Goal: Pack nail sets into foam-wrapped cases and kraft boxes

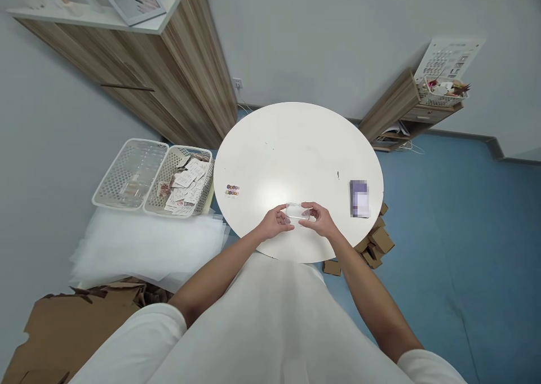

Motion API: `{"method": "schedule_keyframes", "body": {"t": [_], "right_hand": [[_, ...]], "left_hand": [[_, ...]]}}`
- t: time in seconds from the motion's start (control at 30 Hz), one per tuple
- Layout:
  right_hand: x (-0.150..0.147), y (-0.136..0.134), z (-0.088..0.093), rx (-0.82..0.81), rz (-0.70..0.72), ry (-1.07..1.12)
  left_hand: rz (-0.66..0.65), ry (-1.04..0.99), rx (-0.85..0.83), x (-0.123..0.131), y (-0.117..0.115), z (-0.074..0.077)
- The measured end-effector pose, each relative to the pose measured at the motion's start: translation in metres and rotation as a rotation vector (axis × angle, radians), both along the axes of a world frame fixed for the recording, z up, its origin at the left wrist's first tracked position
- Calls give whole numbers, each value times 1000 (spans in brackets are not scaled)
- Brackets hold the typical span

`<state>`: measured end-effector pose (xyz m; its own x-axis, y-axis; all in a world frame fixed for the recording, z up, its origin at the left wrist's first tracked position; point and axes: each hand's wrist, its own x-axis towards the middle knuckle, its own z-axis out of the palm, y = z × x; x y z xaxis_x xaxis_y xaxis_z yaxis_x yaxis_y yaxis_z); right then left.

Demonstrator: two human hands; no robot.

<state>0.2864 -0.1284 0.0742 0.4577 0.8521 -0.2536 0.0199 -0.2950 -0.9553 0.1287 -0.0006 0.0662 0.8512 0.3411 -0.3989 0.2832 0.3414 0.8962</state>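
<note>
A small clear plastic case (297, 211) is held over the near edge of the round white table (296, 147). My left hand (276, 223) pinches its left end with curled fingers. My right hand (319, 219) grips its right end the same way. A small card with coloured dots (232, 190) lies on the table to the left of my hands. A blurred purple and white card (359, 197) lies near the table's right edge.
Two white mesh baskets (131, 173) stand on the left, one filled with small printed cards (185, 184). White sheets (147, 243) lie below them. Flat cardboard (71, 322) is at lower left. Small brown boxes (376, 243) lie on the blue floor. Wooden cabinets stand behind.
</note>
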Motion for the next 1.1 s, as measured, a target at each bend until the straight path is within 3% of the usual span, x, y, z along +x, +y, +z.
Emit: {"method": "schedule_keyframes", "body": {"t": [0.23, 0.4, 0.53, 0.7, 0.9, 1.1], "right_hand": [[8, 9, 16, -121, -29, 206], [6, 15, 16, -245, -145, 200], [2, 16, 7, -286, -144, 118], [0, 11, -9, -323, -171, 32], [1, 12, -24, -313, -225, 41], [-8, 9, -35, -328, -321, 47]], "left_hand": [[8, 106, -214, 1, 1, 3], [4, 126, -108, -2, -8, -10], [-24, 63, -9, -7, -14, -22], [-35, 77, 42, -12, -16, -23], [65, 213, -1, -6, -18, -32], [180, 227, 0, 5, -18, -46]]}}
